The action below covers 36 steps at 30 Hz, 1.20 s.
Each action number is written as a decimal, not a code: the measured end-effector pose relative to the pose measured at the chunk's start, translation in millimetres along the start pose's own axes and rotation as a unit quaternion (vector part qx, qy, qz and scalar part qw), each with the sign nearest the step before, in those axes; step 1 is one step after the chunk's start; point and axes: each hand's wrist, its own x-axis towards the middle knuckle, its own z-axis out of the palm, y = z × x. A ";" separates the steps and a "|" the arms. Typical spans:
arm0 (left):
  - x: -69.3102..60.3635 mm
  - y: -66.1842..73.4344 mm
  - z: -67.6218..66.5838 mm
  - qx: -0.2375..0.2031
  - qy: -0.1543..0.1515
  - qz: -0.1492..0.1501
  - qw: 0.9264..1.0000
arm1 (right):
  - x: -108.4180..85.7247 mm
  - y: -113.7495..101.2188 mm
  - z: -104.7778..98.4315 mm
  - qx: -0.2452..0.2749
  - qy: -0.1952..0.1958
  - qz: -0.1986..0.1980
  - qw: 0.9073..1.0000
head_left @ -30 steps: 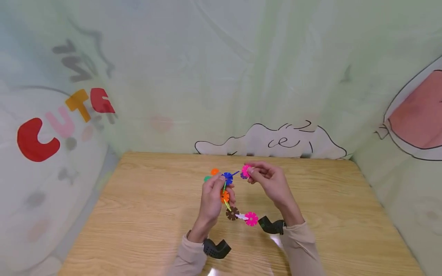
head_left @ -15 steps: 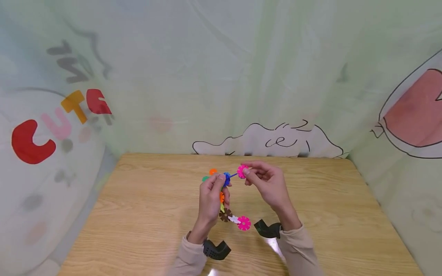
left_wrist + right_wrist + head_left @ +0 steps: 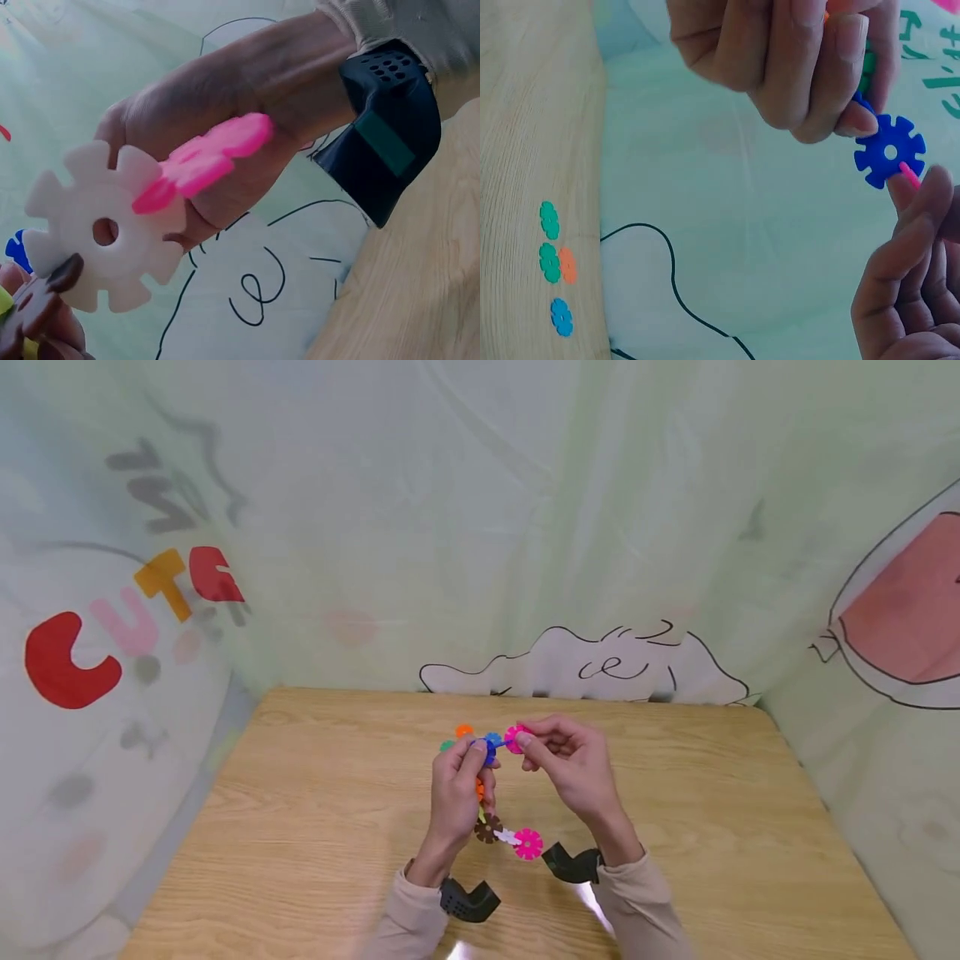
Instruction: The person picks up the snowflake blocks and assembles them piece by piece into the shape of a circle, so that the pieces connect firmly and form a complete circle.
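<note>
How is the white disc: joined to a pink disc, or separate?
Joined: left wrist view shows the pink disc slotted into the white disc.

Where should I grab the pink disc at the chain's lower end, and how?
Probably its right rim, coming from the right in the head view and pinching both faces: the pink disc is thin, and its left edge slots into the white disc, leaving that rim free.

Smooth plastic discs [image 3: 133,246] — wood-grained tabletop [image 3: 300,827], slightly glossy — creased, matt cloth backdrop [image 3: 450,543].
</note>
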 end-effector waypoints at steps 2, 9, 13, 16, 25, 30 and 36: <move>0.8 -0.3 -1.9 0.001 -0.003 -0.001 1.000 | 1.0 0.2 1.6 -0.004 -0.004 0.000 1.000; 4.7 -1.4 -9.1 -0.006 -0.003 -0.008 1.000 | 5.7 2.8 3.2 -0.010 -0.026 0.021 0.999; 7.7 -2.7 -12.9 -0.010 0.026 -0.014 1.000 | 13.9 12.8 -2.8 -0.027 -0.055 0.032 0.998; 9.6 -4.2 -14.0 -0.023 0.041 -0.013 0.999 | 22.5 29.3 -10.0 -0.049 -0.032 0.055 0.997; 11.8 -8.0 -11.6 -0.020 0.048 -0.031 0.998 | 36.0 109.6 -19.8 -0.272 -0.049 0.116 0.954; 11.1 -9.8 -10.1 -0.022 0.063 -0.062 0.996 | 31.5 134.5 -16.7 -0.362 -0.106 0.048 0.925; 9.2 -15.7 -12.4 -0.022 0.057 -0.087 0.994 | 27.7 134.1 -16.1 -0.382 -0.082 0.049 0.919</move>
